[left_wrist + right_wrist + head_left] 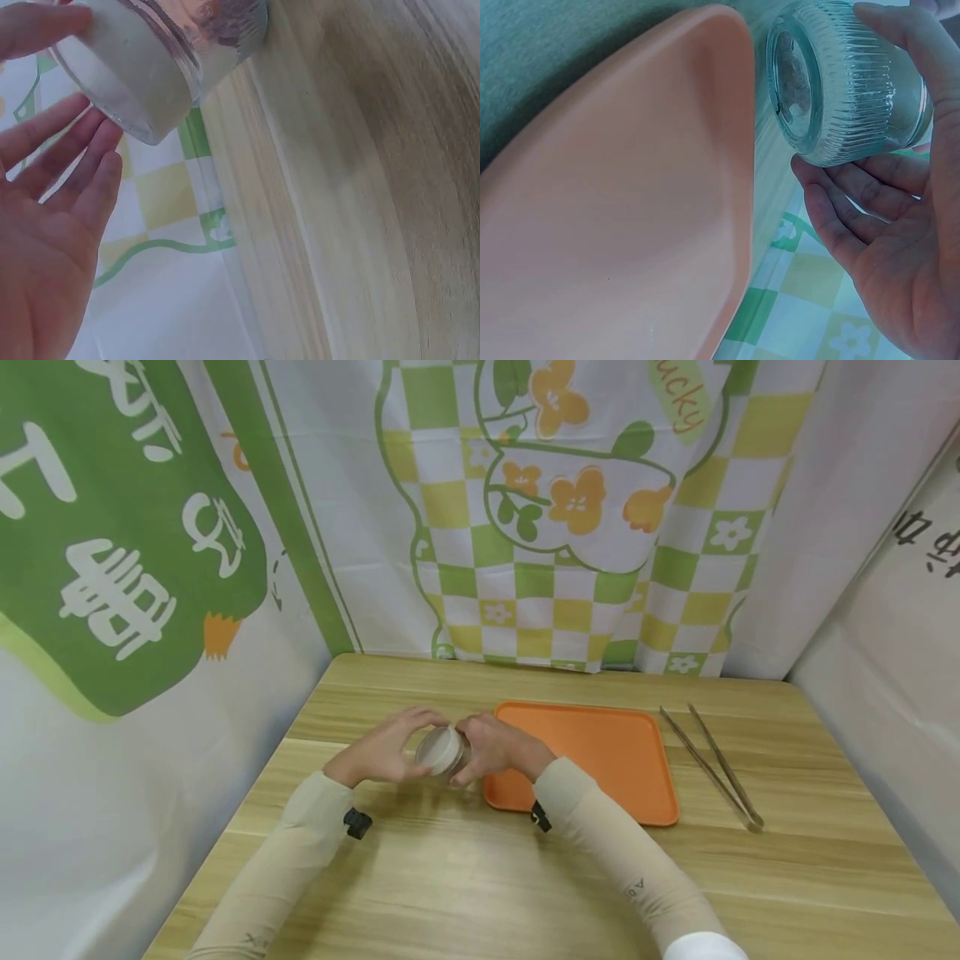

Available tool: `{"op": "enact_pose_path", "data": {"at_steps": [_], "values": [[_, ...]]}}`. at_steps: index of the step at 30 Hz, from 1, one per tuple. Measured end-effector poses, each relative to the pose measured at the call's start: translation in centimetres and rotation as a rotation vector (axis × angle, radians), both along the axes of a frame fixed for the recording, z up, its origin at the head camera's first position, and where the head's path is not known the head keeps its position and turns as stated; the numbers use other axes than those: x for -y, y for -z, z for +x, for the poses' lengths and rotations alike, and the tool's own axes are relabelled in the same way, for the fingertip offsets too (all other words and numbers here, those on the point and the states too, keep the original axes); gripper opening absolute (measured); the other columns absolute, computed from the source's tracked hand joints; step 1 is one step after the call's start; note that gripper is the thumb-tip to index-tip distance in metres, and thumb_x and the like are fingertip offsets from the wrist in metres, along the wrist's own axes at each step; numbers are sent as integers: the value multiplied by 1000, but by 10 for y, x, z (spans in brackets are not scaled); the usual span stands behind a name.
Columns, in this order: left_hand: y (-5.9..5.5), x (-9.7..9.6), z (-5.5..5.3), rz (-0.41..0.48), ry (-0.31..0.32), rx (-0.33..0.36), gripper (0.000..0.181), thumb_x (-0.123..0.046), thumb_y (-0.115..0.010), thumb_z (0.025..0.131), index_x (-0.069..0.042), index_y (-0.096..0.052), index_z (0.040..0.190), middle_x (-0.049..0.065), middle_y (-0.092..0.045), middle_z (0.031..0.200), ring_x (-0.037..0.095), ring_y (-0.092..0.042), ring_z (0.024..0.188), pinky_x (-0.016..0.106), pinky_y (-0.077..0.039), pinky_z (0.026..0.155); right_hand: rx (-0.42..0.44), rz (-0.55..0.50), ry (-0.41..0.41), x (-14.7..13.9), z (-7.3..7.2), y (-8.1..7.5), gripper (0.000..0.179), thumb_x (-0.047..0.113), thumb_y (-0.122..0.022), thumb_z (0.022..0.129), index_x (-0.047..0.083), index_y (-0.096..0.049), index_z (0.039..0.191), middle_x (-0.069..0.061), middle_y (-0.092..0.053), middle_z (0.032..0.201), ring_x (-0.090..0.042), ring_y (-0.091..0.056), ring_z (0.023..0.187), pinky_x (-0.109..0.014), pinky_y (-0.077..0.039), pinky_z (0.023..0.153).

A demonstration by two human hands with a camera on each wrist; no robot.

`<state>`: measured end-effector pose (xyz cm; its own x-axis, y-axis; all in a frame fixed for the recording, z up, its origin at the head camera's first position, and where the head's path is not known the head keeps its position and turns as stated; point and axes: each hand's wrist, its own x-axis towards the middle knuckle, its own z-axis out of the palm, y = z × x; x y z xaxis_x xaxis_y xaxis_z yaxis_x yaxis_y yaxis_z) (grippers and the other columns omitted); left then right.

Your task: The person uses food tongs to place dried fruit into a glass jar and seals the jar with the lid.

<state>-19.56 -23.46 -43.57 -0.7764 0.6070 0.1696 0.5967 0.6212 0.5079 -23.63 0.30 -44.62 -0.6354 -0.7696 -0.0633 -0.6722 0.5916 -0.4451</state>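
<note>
Between the two hands, over the wooden table, a clear ribbed glass jar (855, 90) is held tilted. Its whitish, translucent lid (437, 750) faces left in the head view. My left hand (390, 748) holds the lid end, thumb on one side and fingers on the other. My right hand (491, 747) grips the jar's glass body near its base, as the right wrist view shows from below. Whether the lid is loose from the jar, I cannot tell. An orange tray (600, 752) lies just right of the jar, partly under the right forearm.
Metal tongs (716, 768) lie on the table (450, 893) to the right of the tray, their tips pointing away. A patterned curtain (555, 610) hangs behind the table's far edge. Printed cloth (112, 552) hangs along the left side.
</note>
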Motion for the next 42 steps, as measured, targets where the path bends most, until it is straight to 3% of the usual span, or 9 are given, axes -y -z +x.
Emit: {"op": "enact_pose_path", "data": {"at_steps": [5, 11, 17, 22, 26, 30, 34, 38, 42], "values": [[1, -1, 1, 21, -66, 36, 69, -34, -83, 89, -4, -57, 146, 17, -60, 147, 38, -59, 133, 57, -52, 109, -5, -14, -6, -1, 0, 0, 58, 44, -91, 79, 8, -68, 118, -1, -71, 106, -11, -64, 89, -24, -56, 76], [4, -5, -1, 27, -146, 81, 57, -41, -81, 92, -5, -64, 133, 10, -67, 128, 28, -65, 119, 48, -58, 103, 6, -35, -9, -1, -2, 1, 54, 42, -91, 78, 10, -68, 115, 1, -70, 104, -9, -62, 86, -22, -54, 72], [6, -4, -2, 32, -126, 84, 54, -41, -82, 91, -7, -66, 131, 7, -69, 126, 26, -66, 118, 47, -57, 105, 7, -35, -17, -2, -2, 2, 51, 42, -91, 79, 11, -68, 113, 2, -70, 102, -9, -62, 85, -22, -53, 71], [2, -5, -2, 22, -40, 60, 55, -28, -84, 87, -7, -64, 135, 10, -65, 134, 31, -64, 126, 53, -56, 107, -9, -15, -14, -3, -1, 1, 57, 44, -91, 79, 9, -68, 116, 1, -70, 104, -10, -62, 86, -23, -54, 72], [-1, -7, -1, -5, 12, 26, 67, -21, -84, 83, -3, -59, 142, 14, -60, 143, 36, -59, 131, 58, -53, 107, -12, -11, -12, -3, -1, 0, 60, 45, -91, 79, 7, -67, 120, 0, -71, 107, -10, -63, 88, -23, -54, 75], [-1, -9, -1, -14, -46, 10, 72, -33, -83, 86, -3, -56, 146, 16, -58, 148, 38, -57, 135, 59, -51, 109, 7, -18, -8, -4, -2, 0, 57, 45, -90, 80, 8, -67, 117, 1, -69, 104, -10, -63, 86, -23, -54, 72], [1, -8, -1, -18, -120, 17, 64, -46, -81, 90, -7, -62, 137, 13, -64, 138, 34, -61, 129, 56, -53, 106, 14, -27, -11, -4, -3, 1, 55, 44, -90, 80, 10, -66, 115, 2, -68, 102, -10, -61, 84, -23, -53, 70], [3, -7, -1, -11, -132, 61, 57, -47, -81, 90, -9, -67, 129, 8, -67, 128, 31, -64, 121, 54, -55, 105, 15, -34, -18, -5, -3, 2, 53, 44, -90, 80, 10, -66, 113, 3, -68, 100, -9, -61, 82, -22, -52, 68], [3, -8, -1, -11, -122, 93, 57, -44, -81, 91, -8, -66, 132, 8, -66, 128, 31, -64, 121, 52, -55, 107, 23, -33, -16, -5, -3, 2, 52, 43, -91, 80, 11, -66, 112, 3, -68, 99, -9, -61, 82, -22, -52, 68]]}}
